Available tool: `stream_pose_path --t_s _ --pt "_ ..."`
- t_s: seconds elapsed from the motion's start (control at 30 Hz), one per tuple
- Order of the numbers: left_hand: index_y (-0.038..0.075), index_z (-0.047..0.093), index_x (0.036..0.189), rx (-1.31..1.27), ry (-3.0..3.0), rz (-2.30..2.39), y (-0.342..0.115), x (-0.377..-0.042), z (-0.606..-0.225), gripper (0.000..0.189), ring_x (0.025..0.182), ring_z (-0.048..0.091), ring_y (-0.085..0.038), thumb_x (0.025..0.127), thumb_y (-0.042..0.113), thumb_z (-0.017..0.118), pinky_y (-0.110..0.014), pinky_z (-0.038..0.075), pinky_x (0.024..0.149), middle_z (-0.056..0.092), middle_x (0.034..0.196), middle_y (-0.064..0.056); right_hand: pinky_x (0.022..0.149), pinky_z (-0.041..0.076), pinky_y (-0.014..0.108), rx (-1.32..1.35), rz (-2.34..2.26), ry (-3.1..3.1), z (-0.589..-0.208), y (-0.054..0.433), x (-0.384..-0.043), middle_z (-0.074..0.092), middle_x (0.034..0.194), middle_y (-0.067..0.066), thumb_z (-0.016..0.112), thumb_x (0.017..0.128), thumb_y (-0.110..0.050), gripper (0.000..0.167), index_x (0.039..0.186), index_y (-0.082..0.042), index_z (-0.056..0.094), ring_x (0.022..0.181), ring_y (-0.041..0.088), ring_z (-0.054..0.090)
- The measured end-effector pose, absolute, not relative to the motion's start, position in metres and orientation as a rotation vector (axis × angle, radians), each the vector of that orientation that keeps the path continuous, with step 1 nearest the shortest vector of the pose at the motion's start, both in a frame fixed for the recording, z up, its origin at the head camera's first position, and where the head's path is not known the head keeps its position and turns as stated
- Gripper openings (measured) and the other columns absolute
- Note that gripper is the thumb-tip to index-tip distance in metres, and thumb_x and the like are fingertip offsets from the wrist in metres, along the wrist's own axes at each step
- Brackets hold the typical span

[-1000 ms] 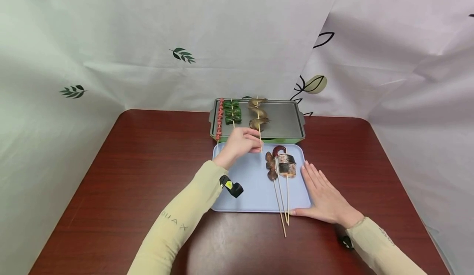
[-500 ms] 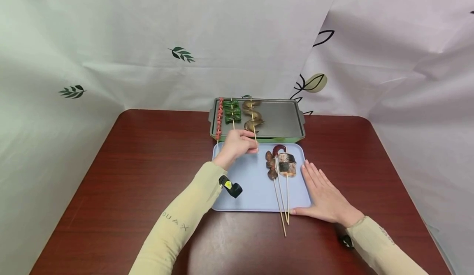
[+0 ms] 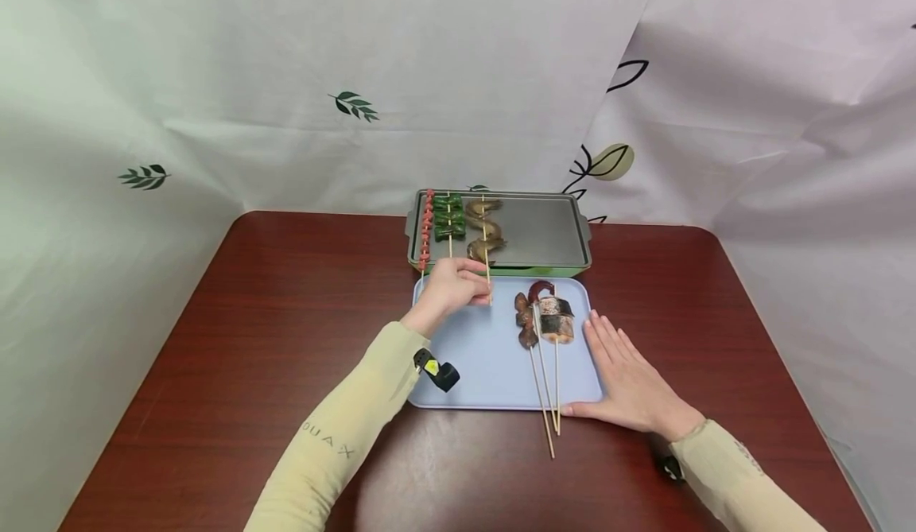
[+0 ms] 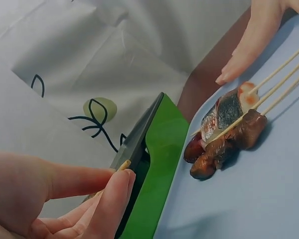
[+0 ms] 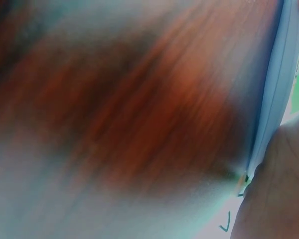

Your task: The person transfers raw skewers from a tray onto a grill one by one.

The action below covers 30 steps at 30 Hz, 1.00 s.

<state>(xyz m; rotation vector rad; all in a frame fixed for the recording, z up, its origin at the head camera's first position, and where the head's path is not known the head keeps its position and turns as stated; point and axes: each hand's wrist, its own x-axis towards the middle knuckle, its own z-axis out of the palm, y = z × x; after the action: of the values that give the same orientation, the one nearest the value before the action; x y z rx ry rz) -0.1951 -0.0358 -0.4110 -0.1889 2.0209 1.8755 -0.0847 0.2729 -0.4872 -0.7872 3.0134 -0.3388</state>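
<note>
The skewer of curled brownish pieces (image 3: pixel 484 230) lies over the grill pan (image 3: pixel 544 230), left of its middle; whether it touches the metal I cannot tell. The left hand (image 3: pixel 454 284) pinches the near end of its stick, past the pan's near edge. Toward the pan's left edge lie the green skewer (image 3: pixel 449 218) and the red skewer (image 3: pixel 425 234). Along the pan's near edge sits the blue tray (image 3: pixel 479 381), bearing brown (image 3: pixel 525 321), dark red (image 3: pixel 540 287) and fish-slice (image 3: pixel 556 321) skewers near its right edge. The right hand (image 3: pixel 630 389) lies with straight fingers at that edge, thumb by the near right corner, on the tabletop (image 3: pixel 286 317).
</note>
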Motion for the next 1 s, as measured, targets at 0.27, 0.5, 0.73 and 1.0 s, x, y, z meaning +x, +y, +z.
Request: stream_pose_path --t_s 0.27,0.5,0.73,1.0 --pt "-0.008 0.063 0.126 -0.143 1.991 1.923 -0.026 -0.197 -0.409 0.035 0.078 0.074 -0.021 0.092 -0.008 0.07 -0.029 0.063 0.071 0.072 0.107 -0.025 0.123 0.017 0.053 -0.764 -0.342 2.985 -0.486 0.272 -0.085 0.01 0.166 0.024 0.064 0.074 -0.086 0.132 0.158 0.007 0.02 0.152 0.041 0.013" --pt "-0.007 0.062 0.125 -0.214 2.011 1.923 -0.023 -0.199 -0.411 0.035 0.077 0.074 -0.022 0.091 -0.01 0.07 -0.029 0.063 0.07 0.074 0.1 -0.021 0.124 0.015 0.052 -0.745 -0.33 2.971 -0.485 0.271 -0.085 0.008 0.167 0.022 0.063 0.074 -0.086 0.133 0.158 0.007 0.019 0.152 0.04 0.01" --pt "-0.005 0.063 0.125 -0.231 2.038 1.907 -0.022 -0.198 -0.412 0.037 0.076 0.073 -0.022 0.09 -0.009 0.072 -0.032 0.064 0.07 0.073 0.098 -0.019 0.123 0.017 0.054 -0.759 -0.322 2.982 -0.485 0.272 -0.085 0.008 0.167 0.023 0.063 0.074 -0.086 0.132 0.158 0.007 0.02 0.152 0.041 0.012" --pt "-0.004 0.063 0.126 -0.227 2.052 1.907 -0.022 -0.199 -0.412 0.038 0.072 0.072 -0.021 0.089 -0.008 0.073 -0.037 0.064 0.076 0.073 0.092 -0.015 0.124 0.015 0.052 -0.757 -0.323 2.978 -0.485 0.272 -0.085 0.008 0.167 0.022 0.063 0.074 -0.086 0.133 0.158 0.007 0.019 0.152 0.041 0.012"
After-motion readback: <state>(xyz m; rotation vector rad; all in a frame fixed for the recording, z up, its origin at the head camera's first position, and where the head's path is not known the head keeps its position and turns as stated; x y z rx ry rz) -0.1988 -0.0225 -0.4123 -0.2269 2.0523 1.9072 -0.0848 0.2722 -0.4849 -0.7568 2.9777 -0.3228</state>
